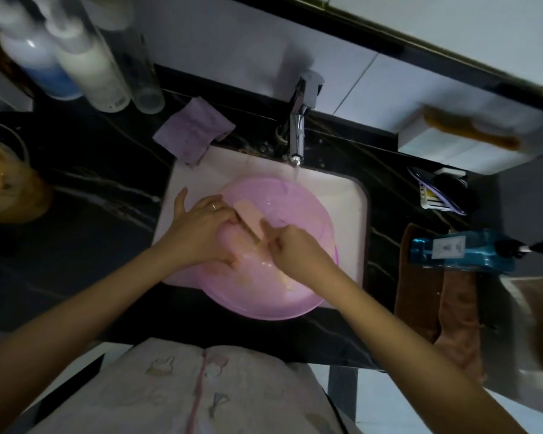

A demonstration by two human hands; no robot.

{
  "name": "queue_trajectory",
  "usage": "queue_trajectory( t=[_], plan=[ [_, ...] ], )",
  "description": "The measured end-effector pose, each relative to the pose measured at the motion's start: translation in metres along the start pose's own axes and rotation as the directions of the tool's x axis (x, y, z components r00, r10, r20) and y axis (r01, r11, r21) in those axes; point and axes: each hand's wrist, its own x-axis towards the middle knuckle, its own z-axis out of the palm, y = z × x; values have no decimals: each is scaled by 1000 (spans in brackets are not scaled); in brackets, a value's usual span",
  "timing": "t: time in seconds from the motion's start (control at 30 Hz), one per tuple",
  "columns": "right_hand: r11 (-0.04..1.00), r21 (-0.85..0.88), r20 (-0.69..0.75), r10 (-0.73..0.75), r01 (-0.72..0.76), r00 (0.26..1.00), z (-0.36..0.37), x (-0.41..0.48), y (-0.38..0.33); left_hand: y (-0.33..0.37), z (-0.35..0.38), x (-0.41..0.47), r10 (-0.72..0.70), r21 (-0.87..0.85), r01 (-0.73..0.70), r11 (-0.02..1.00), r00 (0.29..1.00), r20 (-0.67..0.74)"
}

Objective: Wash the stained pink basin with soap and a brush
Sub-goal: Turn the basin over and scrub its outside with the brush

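The pink basin (298,214) sits tilted in the white sink (342,195), its near rim hanging over the counter's front edge. Yellowish smears show on its inner bottom. Water from the chrome tap (297,136) runs down onto its far rim. A flat peach-coloured brush (248,214) lies inside the basin between my hands. My right hand (290,245) grips the brush's near end, with one finger laid along it. My left hand (201,227) rests over the basin's left rim, its fingers fairly straight and their tips touching the brush's side. No soap bar is visible.
A purple cloth (195,130) lies behind the sink's left corner. Several bottles (85,67) stand at the back left, and an amber jar (3,183) at the far left. A blue bottle (464,250) lies on brown towels (436,302) to the right.
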Motion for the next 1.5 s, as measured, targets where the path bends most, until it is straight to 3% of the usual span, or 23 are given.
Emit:
queue_trajectory(
  t=[0.1, 0.2, 0.3, 0.43, 0.5, 0.6, 0.7, 0.83, 0.93, 1.03, 1.13, 1.27, 1.37, 1.5],
  plan=[
    [994, -42, 35, 98, -96, 995, -22, -20, 37, 0, 2, 0, -12, -15, 12, 1000, 1000, 10],
    [935, -127, -95, 320, -330, 943, -42, 12, 65, 0, 3, -2, -12, -13, 12, 1000, 1000, 11],
    [976, -100, -111, 184, -195, 977, -26, 29, 33, 0, 2, -2, -18, -16, 18, 1000, 1000, 17],
    [1000, 11, 51, 1, -1, 999, -15, -13, 21, -1, 4, -1, -5, 6, 5, 1000, 1000, 7],
    [996, -5, 75, 89, -89, 993, -28, -20, 49, -1, 4, 0, -5, -2, 5, 1000, 1000, 10],
    [950, -49, -91, 302, -307, 949, -47, 17, 72, -2, 6, 0, -13, -35, 12, 999, 1000, -10],
    [982, -75, -89, 166, -173, 982, -40, 62, 47, -1, 7, -1, -15, -45, 14, 999, 1000, -10],
    [989, -90, 115, -102, 113, 988, -28, 56, 31, -1, 8, -1, -4, -30, 4, 1000, 1000, -9],
    [996, -59, 152, -51, 61, 987, -48, 38, 71, -3, 6, 3, 4, -47, -5, 999, 1000, -13],
    [983, -126, 28, 138, -134, 990, -61, 56, 92, 0, 5, 0, 0, -56, 0, 998, 1000, -14],
    [988, -153, -6, 27, -28, 1000, -45, 67, 56, 1, 5, -2, -5, -30, 5, 1000, 1000, 0],
    [987, -17, 143, -158, 162, 977, -28, 12, 43, -1, 3, 0, 4, -29, -4, 1000, 1000, -3],
    [999, -1, 147, -41, 42, 988, -45, -12, 82, 0, 4, -1, -8, -35, 8, 999, 1000, -2],
    [980, -67, -48, 184, -187, 982, -55, 37, 92, -4, 8, -2, 7, -29, -7, 1000, 1000, -22]
  ],
)
